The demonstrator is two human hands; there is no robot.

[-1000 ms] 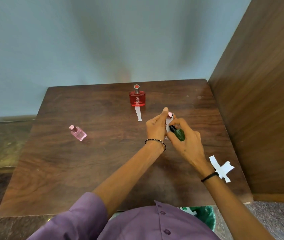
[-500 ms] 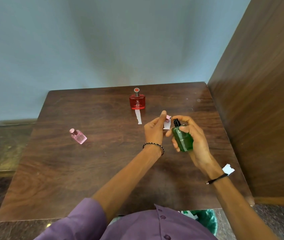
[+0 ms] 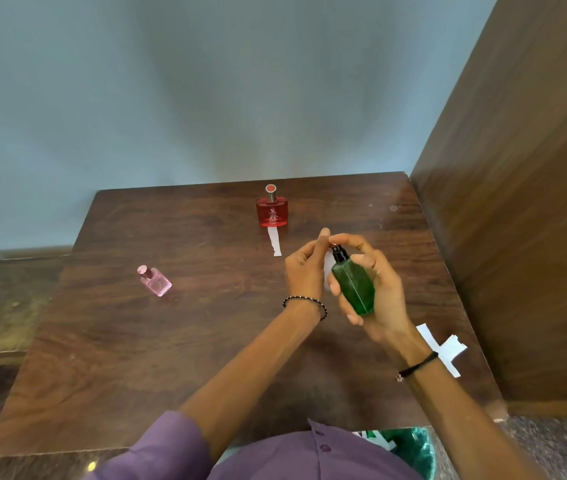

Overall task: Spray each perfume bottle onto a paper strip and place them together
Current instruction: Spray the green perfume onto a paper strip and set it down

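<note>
Tabletop [image 3: 157, 358] of dark wood fills the middle of the frame, bounded at the right by a wooden panel [image 3: 517, 237]. At centre right, the right hand [image 3: 384, 299] is wrapped around a green spray bottle [image 3: 354, 289], with the forefinger curled over its black nozzle. Just left of it, a white paper strip [image 3: 327, 268] is pinched upright by the left hand [image 3: 304, 270], close to the nozzle. The red perfume bottle [image 3: 272, 211] stands at upper centre with 1 strip [image 3: 274, 242] laid at its base, so that pair is judged finished. The pink bottle [image 3: 155, 282] sits at centre left with no strip beside it. Spare strips [image 3: 444, 349] are seen at lower right. Spraying of bottle 2 of 3 is judged to be in hand. Next, the nozzle must be pressed while aimed at the strip, then both set down together.
</note>
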